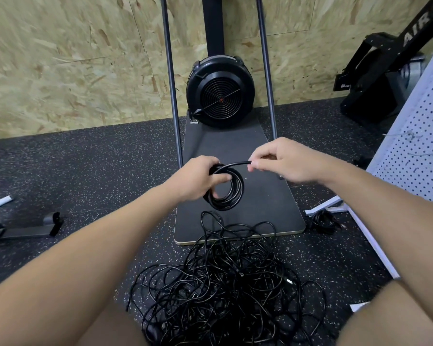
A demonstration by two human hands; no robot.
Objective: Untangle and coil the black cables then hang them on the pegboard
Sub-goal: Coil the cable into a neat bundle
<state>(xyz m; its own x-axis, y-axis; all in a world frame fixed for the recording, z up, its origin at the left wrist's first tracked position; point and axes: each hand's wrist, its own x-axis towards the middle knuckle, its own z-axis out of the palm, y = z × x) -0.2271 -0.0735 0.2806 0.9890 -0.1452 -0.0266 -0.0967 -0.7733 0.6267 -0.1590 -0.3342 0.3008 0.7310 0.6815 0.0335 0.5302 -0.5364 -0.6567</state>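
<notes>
We hold a coil [229,189] of black cable in our left hand [198,178], the fingers wrapped through its opening and clamped around the upper left part of the loops. The rest of the coil hangs below and to the right of that grip, over the dark board [238,151] on the floor. From the top of the coil one strand arcs up and to the right into our right hand [283,161], which pinches it between thumb and fingertips, narrow and tight on the cable. The two hands are near each other, with only that short run of cable between them.

Below the coil, a thin strand rises from the tangle [225,283], a loose heap of black cable spread on the speckled floor [85,166] between our knees and lapping onto the near edge of the board. Whether that strand joins the coil we cannot tell.

The white pegboard [415,151] leans at the right edge, well apart from both hands. A small bundle [323,221] of black cable lies on the floor by its foot. A black fan unit [220,92] stands at the far end of the board, against the chipboard wall [73,58].
</notes>
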